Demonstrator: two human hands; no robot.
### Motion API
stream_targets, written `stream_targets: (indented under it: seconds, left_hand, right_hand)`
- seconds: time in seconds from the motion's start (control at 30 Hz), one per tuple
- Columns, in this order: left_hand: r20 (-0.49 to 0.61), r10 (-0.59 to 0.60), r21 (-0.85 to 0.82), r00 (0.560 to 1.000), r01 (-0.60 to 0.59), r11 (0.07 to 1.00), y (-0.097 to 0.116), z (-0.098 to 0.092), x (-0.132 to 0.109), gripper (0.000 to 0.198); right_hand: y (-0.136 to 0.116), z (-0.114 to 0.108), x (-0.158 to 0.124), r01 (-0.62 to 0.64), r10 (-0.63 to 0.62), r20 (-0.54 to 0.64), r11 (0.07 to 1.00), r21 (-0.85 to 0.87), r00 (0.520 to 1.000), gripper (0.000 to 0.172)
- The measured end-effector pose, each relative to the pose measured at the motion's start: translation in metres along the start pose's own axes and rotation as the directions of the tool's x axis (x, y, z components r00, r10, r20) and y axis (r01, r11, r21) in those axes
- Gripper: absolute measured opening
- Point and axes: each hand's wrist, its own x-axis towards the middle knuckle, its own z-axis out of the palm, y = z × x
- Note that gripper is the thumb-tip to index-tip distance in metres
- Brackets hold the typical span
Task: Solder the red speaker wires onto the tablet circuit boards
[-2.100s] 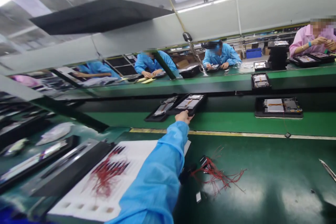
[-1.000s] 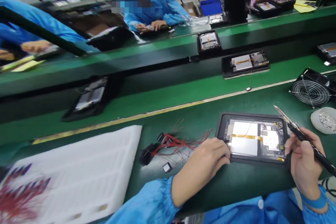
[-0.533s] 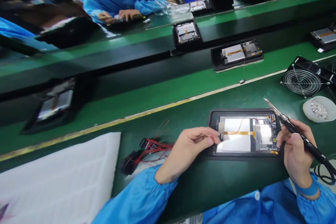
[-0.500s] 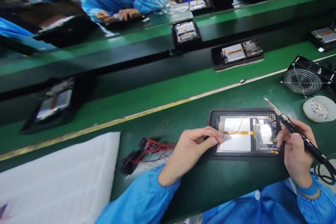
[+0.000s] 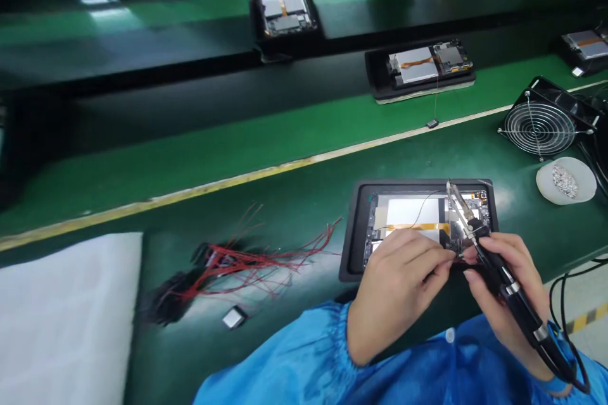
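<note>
An opened tablet (image 5: 413,210) lies in a black tray (image 5: 354,234) in front of me, its white battery, orange ribbon cable and circuit board showing. My left hand (image 5: 399,288) reaches over the tray's near edge. Its thumb and fingertips are pinched together by the board; whatever is between them is too small to make out. In my right hand (image 5: 498,323) is a soldering iron (image 5: 487,250), its tip pointing up and away above the board. My right fingertips nearly meet my left ones. A thin dark wire curves across the battery.
Red wires (image 5: 266,259) with black parts lie to the left, near a small square part (image 5: 234,317). White foam sheeting (image 5: 66,316) covers the left corner. A fan (image 5: 539,130) and a dish of metal bits (image 5: 565,181) stand right. Another tablet (image 5: 420,66) lies beyond the yellow-edged strip.
My left hand has moved right, from the ribbon cable's left end to the board's near edge. My right hand has come in closer with the soldering iron. The view has tipped downward.
</note>
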Motion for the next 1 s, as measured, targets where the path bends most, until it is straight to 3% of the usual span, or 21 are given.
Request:
stream_targets:
  seconds: [0.3,0.6,1.0]
  left_hand:
    - [-0.027,0.022,-0.016,0.999,-0.023,1.0,0.006,0.005,0.0,0.01]
    - [0.023,-0.168,-0.214,0.986,0.168,0.962,0.01,-0.002,0.003,0.015]
    - [0.073,-0.195,-0.244,0.978,0.207,0.948,0.011,0.001,0.003,0.016]
  right_hand:
    - [-0.003,0.007,0.0,-0.089,0.09,-0.022,0.995,0.038,0.996,0.038]
    - [-0.006,0.004,-0.004,-0.053,0.054,-0.014,0.997,0.053,0.998,0.039]
    - [-0.006,0.007,-0.004,-0.046,0.047,-0.032,0.999,0.028,0.998,0.035]
